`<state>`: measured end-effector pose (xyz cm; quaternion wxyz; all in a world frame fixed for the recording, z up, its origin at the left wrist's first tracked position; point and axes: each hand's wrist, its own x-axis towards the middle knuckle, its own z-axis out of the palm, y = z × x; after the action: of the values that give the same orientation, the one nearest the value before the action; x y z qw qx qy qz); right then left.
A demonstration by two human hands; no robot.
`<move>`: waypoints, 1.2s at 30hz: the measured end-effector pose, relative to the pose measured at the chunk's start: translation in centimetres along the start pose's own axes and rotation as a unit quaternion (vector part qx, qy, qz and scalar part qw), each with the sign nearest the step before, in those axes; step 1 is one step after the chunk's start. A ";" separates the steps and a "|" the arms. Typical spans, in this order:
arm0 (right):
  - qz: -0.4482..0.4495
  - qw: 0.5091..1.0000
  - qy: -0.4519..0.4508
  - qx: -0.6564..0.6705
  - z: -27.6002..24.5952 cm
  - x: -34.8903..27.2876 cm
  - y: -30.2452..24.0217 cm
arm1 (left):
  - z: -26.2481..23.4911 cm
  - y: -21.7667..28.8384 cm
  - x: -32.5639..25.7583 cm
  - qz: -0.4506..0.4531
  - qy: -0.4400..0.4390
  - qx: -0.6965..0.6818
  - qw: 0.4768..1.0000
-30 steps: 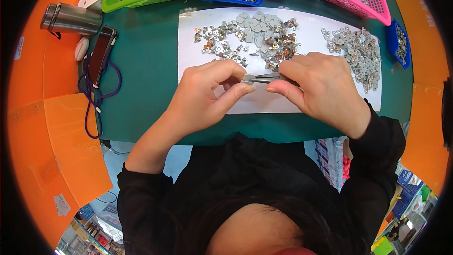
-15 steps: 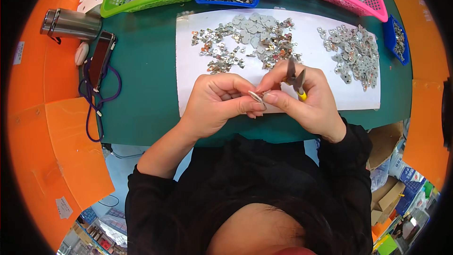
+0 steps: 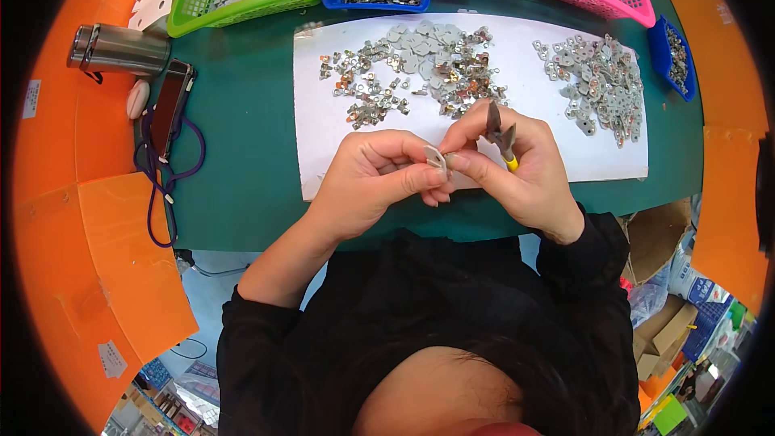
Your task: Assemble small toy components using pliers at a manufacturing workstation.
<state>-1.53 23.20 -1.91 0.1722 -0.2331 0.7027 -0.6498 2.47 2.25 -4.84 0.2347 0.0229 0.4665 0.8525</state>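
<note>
Both hands meet at the sheet's (image 3: 565,165) near edge, just below picture centre. The left hand (image 3: 375,178) pinches a small grey part (image 3: 436,159) between thumb and forefinger; the right hand's (image 3: 517,169) fingertips touch it from three o'clock. The right hand also grips pliers (image 3: 500,136), seemingly tips up toward twelve. A pile (image 3: 420,69) of parts lies at twelve, well apart.
</note>
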 end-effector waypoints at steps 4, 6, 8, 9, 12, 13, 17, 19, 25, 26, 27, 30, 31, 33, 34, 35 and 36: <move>-0.068 0.993 0.010 -0.093 -0.1 0.2 0.2 | 0.5 0.6 -0.1 0.135 0.055 0.295 0.944; -0.081 0.991 0.042 -0.102 0.1 0.0 -0.3 | 0.6 1.6 -0.1 0.203 0.054 0.391 0.896; -0.094 0.986 0.075 -0.113 0.1 0.1 -0.4 | 0.4 2.1 0.1 0.269 0.051 0.481 0.833; -0.178 0.962 0.093 -0.187 -0.1 0.3 -0.2 | 0.3 2.1 0.2 0.315 0.052 0.512 0.798; -0.292 0.905 0.114 -0.288 0.1 0.1 0.0 | 0.3 2.4 0.3 0.382 0.048 0.554 0.738; -0.325 0.882 0.120 -0.320 0.3 0.1 0.0 | 0.3 2.5 0.3 0.406 0.042 0.565 0.717; -0.383 0.841 0.119 -0.363 0.3 0.2 0.6 | -0.1 1.9 0.6 0.450 0.047 0.574 0.682; -0.390 0.837 0.115 -0.367 0.2 0.3 0.6 | -0.1 1.9 0.4 0.450 0.036 0.564 0.691; -0.352 0.876 0.118 -0.309 0.4 0.5 0.7 | -0.3 1.9 0.5 0.487 0.046 0.572 0.658; -0.350 0.881 0.107 -0.300 0.3 0.4 0.7 | -0.3 1.9 0.4 0.488 0.046 0.573 0.657; -0.352 0.880 0.107 -0.301 0.4 0.3 0.7 | -0.3 1.8 0.4 0.492 0.046 0.577 0.651; -0.342 0.884 0.096 -0.303 0.4 0.6 1.1 | -0.6 1.7 0.5 0.482 0.041 0.586 0.650; -0.345 0.883 0.093 -0.305 0.5 0.5 1.0 | -0.5 1.8 0.3 0.474 0.034 0.592 0.650; -0.347 0.881 0.091 -0.307 0.5 0.4 1.0 | -0.4 1.8 0.2 0.474 0.034 0.592 0.651; -0.347 0.883 0.091 -0.304 0.5 0.4 1.0 | -0.4 1.8 0.2 0.474 0.034 0.592 0.651; -0.346 0.884 0.090 -0.300 0.5 0.4 1.0 | -0.3 1.9 0.2 0.474 0.035 0.592 0.651; -0.346 0.884 0.090 -0.300 0.5 0.4 1.1 | -0.3 1.9 0.2 0.473 0.034 0.590 0.653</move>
<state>-1.73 22.62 -3.05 -0.2056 -0.4431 0.7509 -0.4445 1.53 1.22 -3.52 -0.2792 0.3455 0.8051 0.3930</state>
